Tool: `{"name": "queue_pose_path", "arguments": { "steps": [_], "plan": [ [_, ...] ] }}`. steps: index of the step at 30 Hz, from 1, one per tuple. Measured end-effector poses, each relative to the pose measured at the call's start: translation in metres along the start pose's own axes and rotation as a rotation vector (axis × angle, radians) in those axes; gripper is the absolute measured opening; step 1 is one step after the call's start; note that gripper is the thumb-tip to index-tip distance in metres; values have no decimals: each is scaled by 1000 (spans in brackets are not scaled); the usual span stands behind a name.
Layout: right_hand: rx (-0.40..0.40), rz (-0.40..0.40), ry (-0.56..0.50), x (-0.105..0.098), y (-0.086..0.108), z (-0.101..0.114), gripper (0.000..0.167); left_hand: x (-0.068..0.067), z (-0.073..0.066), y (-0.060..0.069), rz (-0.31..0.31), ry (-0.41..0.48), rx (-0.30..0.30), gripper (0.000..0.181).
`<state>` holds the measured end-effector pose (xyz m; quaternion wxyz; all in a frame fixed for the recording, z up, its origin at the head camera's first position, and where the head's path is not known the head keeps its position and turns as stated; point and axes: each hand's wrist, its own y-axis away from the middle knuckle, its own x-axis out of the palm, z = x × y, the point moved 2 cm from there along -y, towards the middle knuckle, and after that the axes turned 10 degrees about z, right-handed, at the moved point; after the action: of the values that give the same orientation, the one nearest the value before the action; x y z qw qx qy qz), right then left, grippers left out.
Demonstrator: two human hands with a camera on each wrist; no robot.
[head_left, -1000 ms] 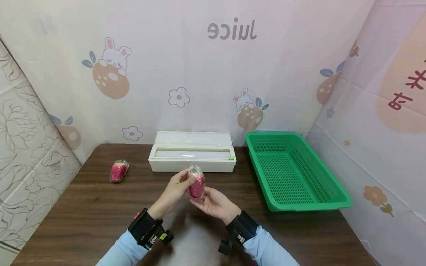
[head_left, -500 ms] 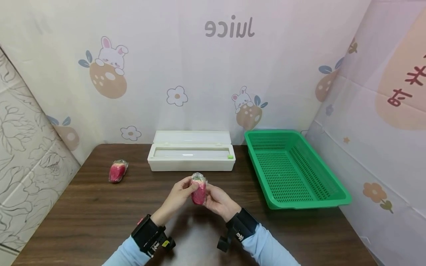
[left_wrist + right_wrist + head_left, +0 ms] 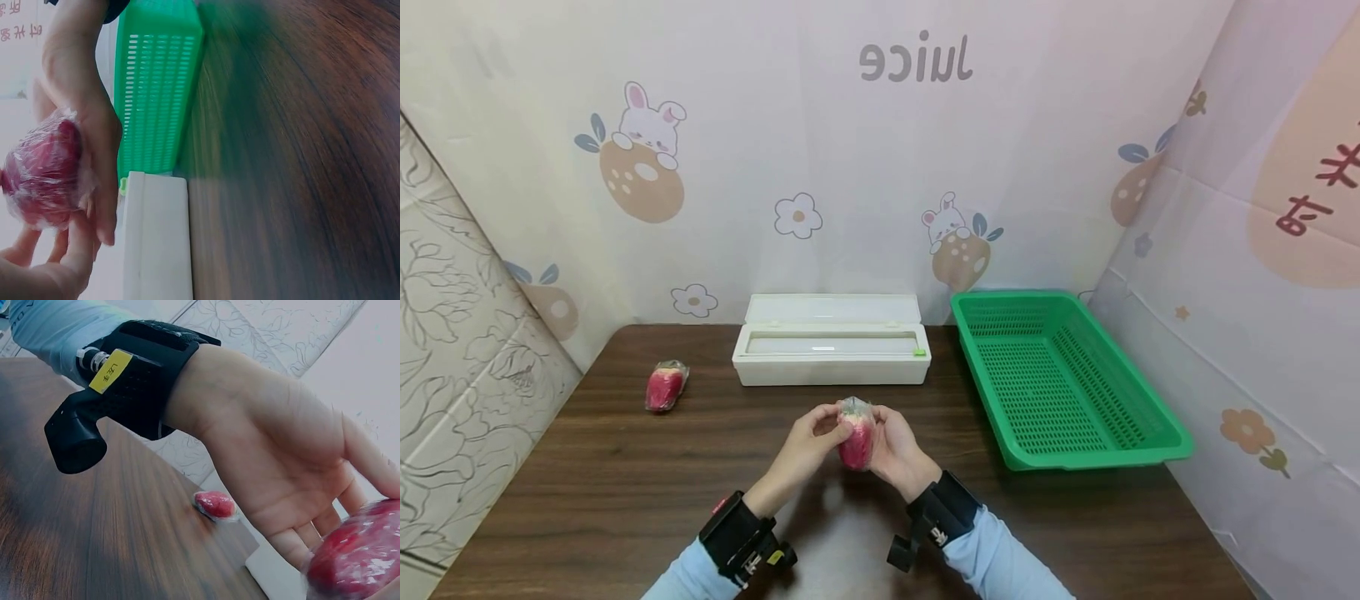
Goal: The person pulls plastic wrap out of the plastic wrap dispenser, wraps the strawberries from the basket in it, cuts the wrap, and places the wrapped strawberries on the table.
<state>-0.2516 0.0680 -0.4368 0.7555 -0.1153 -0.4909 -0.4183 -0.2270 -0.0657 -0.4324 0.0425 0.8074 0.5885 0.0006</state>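
A red fruit (image 3: pixel 857 448) with a pale top, wrapped in clear plastic film, is between both hands above the table, in front of the white box. My left hand (image 3: pixel 805 450) pinches it from the left, thumb on the near side and fingers behind. From the right, my right hand (image 3: pixel 901 454) touches it; in the left wrist view its fingers (image 3: pixel 106 200) lie fairly straight behind the wrapped fruit. Film bunches at the fruit's top. In the right wrist view the left thumb rests on the fruit (image 3: pixel 356 550), which is partly cut off by the frame.
A second wrapped red fruit (image 3: pixel 666 386) lies at the table's left. At the back stands a long white cling film dispenser (image 3: pixel 831 372), lid raised, with a green slider (image 3: pixel 919 352). A green plastic basket (image 3: pixel 1097 461) sits on the right. Printed cloth hangs behind the wooden table (image 3: pixel 625 483).
Both hands have lowered the wrapped fruit slightly toward me and to the right. The right hand has shifted from beneath the fruit up along its right side.
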Motion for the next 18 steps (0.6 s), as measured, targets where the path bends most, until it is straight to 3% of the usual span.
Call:
{"name": "queue_pose_path", "arguments": {
  "steps": [7, 18],
  "plan": [
    [-25, 29, 36, 1, -1, 1, 49, 0, -1, 2, 62, 16, 42, 47],
    [-53, 37, 122, 3, 1, 3, 54, -1, 5, 1, 7, 6, 62, 37]
  ]
}}
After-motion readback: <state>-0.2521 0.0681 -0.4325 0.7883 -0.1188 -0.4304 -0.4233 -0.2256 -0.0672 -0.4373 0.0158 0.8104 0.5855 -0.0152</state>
